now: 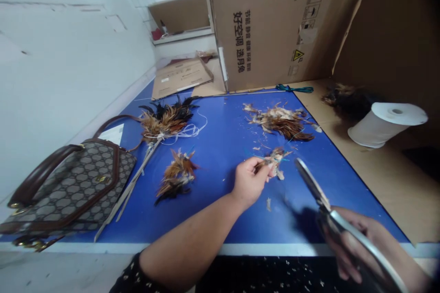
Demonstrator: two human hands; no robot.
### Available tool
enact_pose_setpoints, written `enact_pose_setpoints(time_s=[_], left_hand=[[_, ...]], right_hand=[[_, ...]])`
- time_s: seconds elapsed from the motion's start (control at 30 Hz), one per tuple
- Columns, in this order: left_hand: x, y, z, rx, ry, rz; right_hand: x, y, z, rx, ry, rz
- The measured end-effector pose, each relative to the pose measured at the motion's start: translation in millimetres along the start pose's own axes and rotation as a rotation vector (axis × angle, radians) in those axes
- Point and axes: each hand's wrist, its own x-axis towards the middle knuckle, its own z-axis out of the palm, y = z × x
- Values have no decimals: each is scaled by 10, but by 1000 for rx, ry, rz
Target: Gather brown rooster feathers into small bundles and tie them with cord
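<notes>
My left hand [248, 182] pinches a small bunch of brown and white feathers [275, 159] just above the blue table top [223, 146]. My right hand [364, 242], at the lower right, is closed round the handles of large metal scissors [311, 183], whose blades point toward the feather bunch and stop a short way from it. A loose pile of brown feathers [282, 121] lies beyond my left hand. A smaller feather bundle [177, 176] lies to the left, and a bigger bundle tied on thin sticks [165, 121] lies further back left.
A patterned handbag with brown handles [65, 187] sits at the left edge. A large cardboard box [275, 23] stands at the back. A white spool [387, 123] and dark feathers [347, 98] rest on cardboard at the right. A green string [294, 88] lies by the box.
</notes>
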Motion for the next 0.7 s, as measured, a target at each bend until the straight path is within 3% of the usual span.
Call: enact_pose_setpoints(time_s=[0.07,0.2,0.53,0.7], left_hand=[[-1,-6,14,-42,7,7],[-1,-43,23,-80,-16,54],[-17,-132,-7,56,2,311],[-38,-100,11,28,-8,318]], right_hand=[[72,-57,229,174,-139,27],[208,-222,476,264,-193,-3],[277,-248,547,310,-173,90],[280,-250,577,313,-139,76]])
